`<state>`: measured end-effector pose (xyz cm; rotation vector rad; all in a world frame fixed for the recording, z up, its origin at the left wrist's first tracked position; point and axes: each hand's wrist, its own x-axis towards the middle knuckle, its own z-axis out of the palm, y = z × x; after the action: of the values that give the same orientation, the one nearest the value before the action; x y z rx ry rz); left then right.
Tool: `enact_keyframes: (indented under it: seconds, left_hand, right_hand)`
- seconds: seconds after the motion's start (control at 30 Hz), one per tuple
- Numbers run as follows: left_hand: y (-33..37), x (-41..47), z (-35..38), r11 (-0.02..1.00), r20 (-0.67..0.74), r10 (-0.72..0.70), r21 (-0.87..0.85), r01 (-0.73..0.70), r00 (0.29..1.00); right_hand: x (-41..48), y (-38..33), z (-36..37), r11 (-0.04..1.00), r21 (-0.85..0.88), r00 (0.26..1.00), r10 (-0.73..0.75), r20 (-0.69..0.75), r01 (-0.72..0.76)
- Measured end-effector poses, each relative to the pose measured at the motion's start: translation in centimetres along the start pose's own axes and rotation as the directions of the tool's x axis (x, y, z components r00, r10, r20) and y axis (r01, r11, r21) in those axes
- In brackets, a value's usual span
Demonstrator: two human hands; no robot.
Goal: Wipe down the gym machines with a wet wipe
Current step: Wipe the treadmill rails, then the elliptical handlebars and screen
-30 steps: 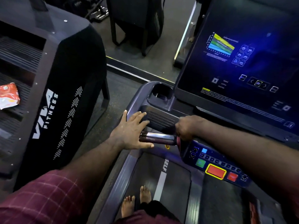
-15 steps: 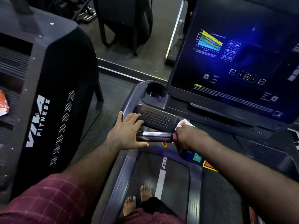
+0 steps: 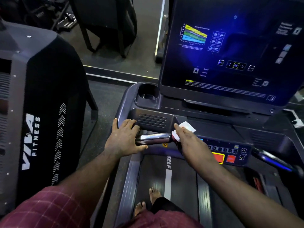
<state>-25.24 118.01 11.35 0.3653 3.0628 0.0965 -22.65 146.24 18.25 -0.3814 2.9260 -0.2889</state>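
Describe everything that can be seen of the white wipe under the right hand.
The white wet wipe is a thin, crumpled sheet like soft paper. It lies on the dark plastic treadmill console, beside the shiny metal handle's end. The right hand presses it with straight fingers and covers its middle; one corner shows beyond the fingertips, another part at the hand's left edge.

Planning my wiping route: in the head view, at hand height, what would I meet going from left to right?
Black machine housing with white VIVA FITNESS lettering → left hand → shiny chrome handlebar grip → right hand pressing the white wet wipe → dark button panel with red buttons → blue-lit dark handle.
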Motion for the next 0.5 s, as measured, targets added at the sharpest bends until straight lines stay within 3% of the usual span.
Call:
enact_keyframes:
  seconds: [0.17, 0.33, 0.5]
  left_hand:
    - [-0.1, -0.1, 0.1, 1.0, -0.002, 0.002, 0.002, -0.002, 1.0]
    - [0.0, 0.0, 0.0, 1.0, 0.001, 0.005, 0.008, -0.005, 1.0]
    - [0.0, 0.0, -0.2, 1.0, -0.007, 0.001, 0.017, -0.001, 1.0]
  right_hand:
    - [1.2, 0.4, 0.4, 0.998, 0.063, 0.999, 0.015, 0.028, -0.017]
    - [0.8, 0.3, 0.8, 0.998, 0.025, 0.998, -0.066, 0.004, 0.066]
    - [3.1, 0.2, 0.3, 0.998, -0.009, 0.996, -0.056, 0.069, 0.057]
